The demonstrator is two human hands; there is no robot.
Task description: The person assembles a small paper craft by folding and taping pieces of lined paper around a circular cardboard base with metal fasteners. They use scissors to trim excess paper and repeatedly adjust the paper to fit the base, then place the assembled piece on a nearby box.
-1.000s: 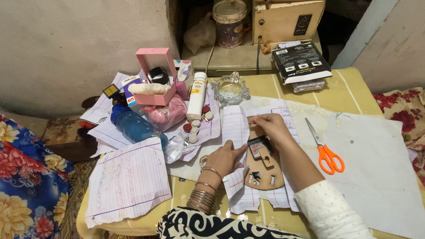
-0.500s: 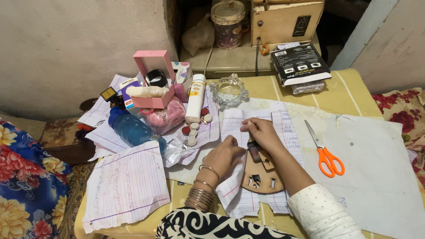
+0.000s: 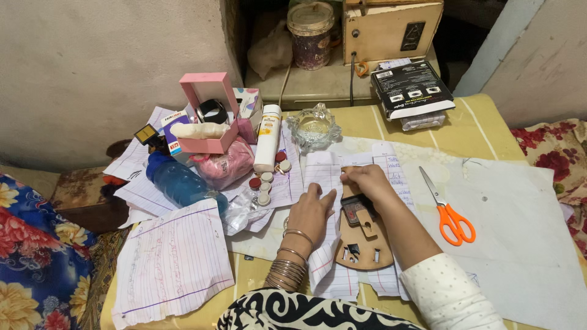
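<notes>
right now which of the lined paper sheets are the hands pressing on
The folded lined sheet at centre, under the left hand and right hand, beside the wooden board; the crumpled sheet lies untouched, front left.

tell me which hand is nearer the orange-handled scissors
Right. The right hand rests on the lined paper just left of the orange-handled scissors; the left hand lies farther left, beyond the wooden piece.

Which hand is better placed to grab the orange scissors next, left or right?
Probably the right hand. It rests on the lined paper at the top of the wooden board, on the side nearer the scissors. The left hand presses the paper flat on the far side and would have to cross over.
</notes>
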